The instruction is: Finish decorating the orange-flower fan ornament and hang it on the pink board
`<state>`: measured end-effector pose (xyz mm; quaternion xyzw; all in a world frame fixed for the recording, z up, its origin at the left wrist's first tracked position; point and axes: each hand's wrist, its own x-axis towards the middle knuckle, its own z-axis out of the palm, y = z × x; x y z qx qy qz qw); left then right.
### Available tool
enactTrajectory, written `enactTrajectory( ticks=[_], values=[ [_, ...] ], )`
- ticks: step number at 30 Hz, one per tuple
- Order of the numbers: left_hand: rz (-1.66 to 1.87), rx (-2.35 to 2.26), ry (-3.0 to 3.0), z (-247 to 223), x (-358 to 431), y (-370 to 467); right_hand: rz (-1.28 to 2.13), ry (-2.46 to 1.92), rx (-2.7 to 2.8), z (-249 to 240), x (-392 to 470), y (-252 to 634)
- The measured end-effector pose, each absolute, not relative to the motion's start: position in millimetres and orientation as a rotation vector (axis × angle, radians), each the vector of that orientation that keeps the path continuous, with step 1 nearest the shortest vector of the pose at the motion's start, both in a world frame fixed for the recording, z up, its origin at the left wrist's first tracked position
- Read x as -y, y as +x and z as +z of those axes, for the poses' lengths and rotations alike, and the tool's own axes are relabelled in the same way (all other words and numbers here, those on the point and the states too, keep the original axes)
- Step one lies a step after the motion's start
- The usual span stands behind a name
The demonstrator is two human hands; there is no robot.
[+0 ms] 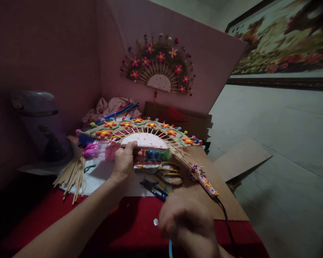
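Observation:
My left hand (125, 161) grips a decorative fan (150, 125) by its white, red-dotted half-round base, thumb on the front face. Thin sticks spread from the base to a burlap band with orange flowers, a wavy green line and coloured balls on its rim. Closer to me, my right hand (187, 216) is blurred by motion, its fingers curled. A light-blue strip (170, 249) hangs just under it and seems to be held; its upper end is hidden. Below the fan lie yellow-handled scissors (168, 172) and dark-handled pliers (153, 188).
A corded tool wrapped in flowered cloth (204, 181) lies on cardboard (226, 206) at the right. Loose wooden sticks (71, 177) are at the left on the red tablecloth (104, 229). A similar fan (160, 66) hangs on the pink panel behind. A small round shiny piece (156, 222) lies in front.

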<state>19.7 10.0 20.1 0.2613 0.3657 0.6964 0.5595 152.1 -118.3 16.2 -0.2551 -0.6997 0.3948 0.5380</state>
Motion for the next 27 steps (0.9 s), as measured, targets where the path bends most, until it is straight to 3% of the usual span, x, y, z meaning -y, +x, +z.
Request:
enactTrajectory(
  ticks=[4, 9, 17, 23, 27],
  values=[
    [1.645, -0.863, 0.618, 20.3, -8.0, 20.9, 1.377, -0.951, 1.062, 12.2, 83.8, 144.1],
    [1.618, -0.879, 0.626, 15.7, -8.1, 22.1, 1.585, -0.829, 0.771, 15.4, 47.1, 135.9],
    [1.594, -0.884, 0.649, 11.0, -9.6, 24.2, 1.541, -0.853, 0.660, 20.1, 21.8, 123.4],
    [1.623, -0.876, 0.624, 15.1, -10.9, 22.5, 1.537, -0.901, 0.801, 23.5, 52.1, 132.3],
    [1.630, -0.856, 0.598, 16.9, -12.4, 19.9, 1.422, -1.076, 1.528, 18.7, 101.1, 152.6]
  ],
)
